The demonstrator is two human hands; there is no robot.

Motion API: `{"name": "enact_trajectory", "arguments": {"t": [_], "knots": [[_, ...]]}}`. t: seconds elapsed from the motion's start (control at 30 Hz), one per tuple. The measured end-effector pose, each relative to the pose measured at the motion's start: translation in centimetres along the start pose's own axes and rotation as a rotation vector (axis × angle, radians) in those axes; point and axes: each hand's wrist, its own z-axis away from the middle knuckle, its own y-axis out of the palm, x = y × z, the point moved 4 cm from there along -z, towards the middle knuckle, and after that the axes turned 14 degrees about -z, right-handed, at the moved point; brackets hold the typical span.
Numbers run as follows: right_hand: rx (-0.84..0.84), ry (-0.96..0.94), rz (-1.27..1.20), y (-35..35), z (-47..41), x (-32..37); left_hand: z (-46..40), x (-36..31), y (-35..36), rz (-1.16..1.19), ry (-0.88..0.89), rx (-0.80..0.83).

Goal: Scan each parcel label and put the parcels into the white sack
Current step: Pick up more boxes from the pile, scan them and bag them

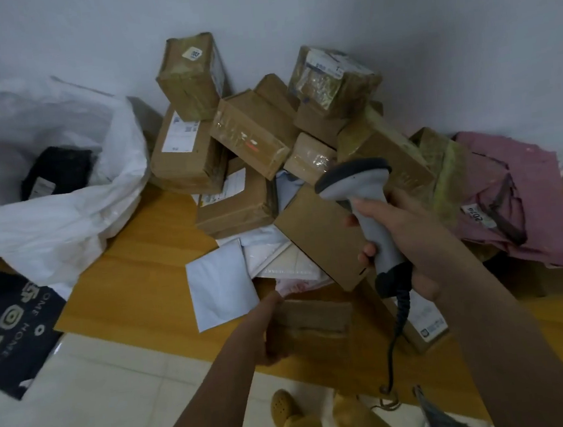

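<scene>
A: Status? Where's the parcel?

B: Lower centre of frame. Left hand (267, 331) is wrapped around the near end of a small brown carton (312, 320); fingers mostly hidden behind it, but it reads as a grip. The picture is blurred there. Right hand (402, 236) is closed on the grey scanner (360, 188), head pointing up-left at the pile (265, 128), not at the carton.

A: Label visible?

B: Not on the face showing. Can't tell which side it's on.

A: So rotate first.

B: Yes. My call: turn the carton until the label faces up, hold it flat, then drop the scanner head onto it. Keep it clear of the labelled boxes behind, or the wrong barcode could read.

A: Cable?

B: Coiled cord (396, 326) hangs just right of the carton. Could snag on the swing.

A: Sack?

B: White sack (67, 213) at left of frame, mouth open, one dark parcel (56, 169) already inside. Clear wooden floor (135, 279) between. Lift over the white envelope (221, 282), don't drag.
</scene>
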Motion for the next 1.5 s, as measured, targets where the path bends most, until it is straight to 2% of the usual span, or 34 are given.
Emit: {"name": "enact_trajectory", "arguments": {"t": [0.17, 0.43, 0.53, 0.67, 0.8, 0.97, 1.1, 1.2, 1.37, 1.5], "knots": [[0.015, -0.007, -0.027, 2.9, 0.6, -0.5, 1.9, -0.5, -6.3, -0.01, 0.131, 0.019], [0.011, -0.063, -0.034, 6.0, 0.8, -1.4, 7.7, -2.9, -10.6, 0.406, 0.554, 0.209], [0.01, -0.102, -0.031, 6.9, 1.0, -1.4, 9.8, -4.1, -10.9, 0.444, 0.701, 0.255], [0.004, -0.141, -0.068, 7.9, 1.4, -1.3, 12.0, -5.4, -10.4, 0.446, 0.849, 0.448], [0.015, -0.161, -0.129, 8.3, 1.8, -0.9, 13.8, -6.4, -9.8, 0.358, 0.976, 0.551], [0.011, -0.218, -0.12, 8.2, 1.8, -0.1, 14.4, -6.2, -9.5, 0.181, 1.006, 0.589], [0.017, -0.246, -0.064, 7.6, 1.8, 0.5, 14.6, -5.9, -10.0, 0.112, 0.977, 0.507], [0.076, -0.286, 0.089, 7.3, 2.0, 1.2, 14.7, -6.3, -10.8, 0.084, 1.01, 0.428], [0.212, -0.311, 0.301, 7.3, 2.7, 2.0, 15.4, -5.9, -11.1, -0.174, 1.021, 0.372], [0.278, -0.308, 0.343, 7.3, 2.8, 2.4, 15.6, -5.5, -11.7, -0.295, 1.004, 0.416]]}}
